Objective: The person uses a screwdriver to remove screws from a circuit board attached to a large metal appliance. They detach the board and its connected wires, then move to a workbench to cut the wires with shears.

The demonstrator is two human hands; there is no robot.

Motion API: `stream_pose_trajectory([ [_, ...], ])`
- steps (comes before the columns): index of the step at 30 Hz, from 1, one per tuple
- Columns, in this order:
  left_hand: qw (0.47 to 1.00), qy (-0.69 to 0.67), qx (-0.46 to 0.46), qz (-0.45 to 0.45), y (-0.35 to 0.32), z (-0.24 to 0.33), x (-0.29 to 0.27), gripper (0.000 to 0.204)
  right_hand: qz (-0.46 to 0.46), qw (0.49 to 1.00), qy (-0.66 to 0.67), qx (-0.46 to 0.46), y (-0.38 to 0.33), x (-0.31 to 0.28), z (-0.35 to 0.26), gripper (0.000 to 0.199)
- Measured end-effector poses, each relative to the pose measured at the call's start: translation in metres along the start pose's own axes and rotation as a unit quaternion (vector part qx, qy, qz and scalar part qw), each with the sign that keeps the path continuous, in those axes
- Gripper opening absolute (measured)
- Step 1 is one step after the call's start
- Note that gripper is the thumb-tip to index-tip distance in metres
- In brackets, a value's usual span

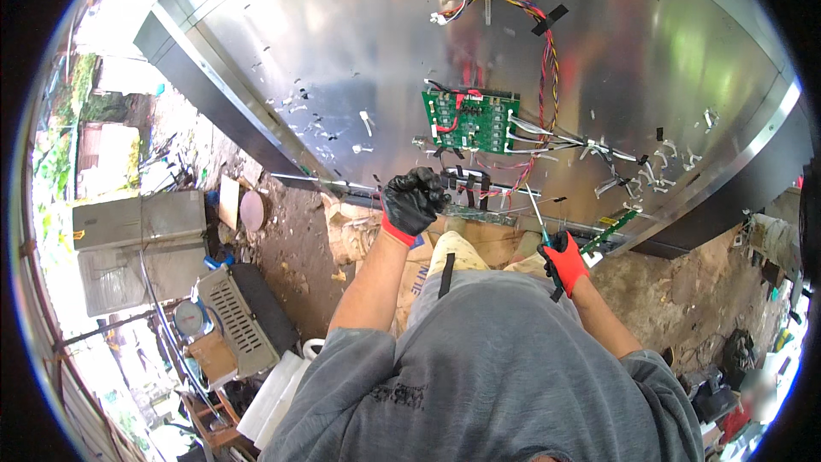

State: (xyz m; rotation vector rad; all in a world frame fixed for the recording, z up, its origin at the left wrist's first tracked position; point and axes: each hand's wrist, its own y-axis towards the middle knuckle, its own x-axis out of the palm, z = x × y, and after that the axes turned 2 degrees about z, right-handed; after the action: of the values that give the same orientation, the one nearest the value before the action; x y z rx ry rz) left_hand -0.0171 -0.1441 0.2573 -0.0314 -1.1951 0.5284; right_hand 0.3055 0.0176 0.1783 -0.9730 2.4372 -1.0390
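My left hand (415,201), in a black glove with a red cuff, is curled closed over the near edge of a shiny metal panel (359,60). Whatever its fingers may hold is hidden. Lower right, my right hand (565,262), gloved in black and red, grips a screwdriver (538,212) whose long thin shaft slants up and left. A green circuit board (470,121) lies on the panel, ahead of both hands. Red, yellow and black wires (550,68) run up from near it. Beside my right hand is a narrow green board (611,231).
White wires and clips (658,162) are scattered at the panel's right, with small dark scraps (316,124) at its left. A slotted plastic crate (237,321) and grey boxes (141,248) stand on the ground to the left. Flattened cardboard (351,227) lies below the panel.
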Motion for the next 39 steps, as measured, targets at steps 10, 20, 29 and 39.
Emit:
stream_pose_trajectory([
  [10,0.993,-0.098,-0.060,0.008,0.034,0.064,-0.019,0.048,-0.060,0.987,0.146,0.031,-0.013,0.058,-0.019,0.032],
  [20,0.988,-0.070,-0.140,-0.003,0.073,0.118,-0.089,0.036,-0.103,0.960,0.259,-0.033,-0.018,0.173,-0.082,0.048],
  [29,0.980,-0.052,-0.192,0.012,0.131,0.068,-0.115,0.025,-0.049,0.971,0.201,-0.118,-0.006,0.238,-0.126,0.058],
  [39,0.992,0.052,-0.107,0.034,0.185,0.073,-0.097,0.018,-0.031,0.956,0.271,-0.109,0.020,0.277,-0.134,0.032],
])
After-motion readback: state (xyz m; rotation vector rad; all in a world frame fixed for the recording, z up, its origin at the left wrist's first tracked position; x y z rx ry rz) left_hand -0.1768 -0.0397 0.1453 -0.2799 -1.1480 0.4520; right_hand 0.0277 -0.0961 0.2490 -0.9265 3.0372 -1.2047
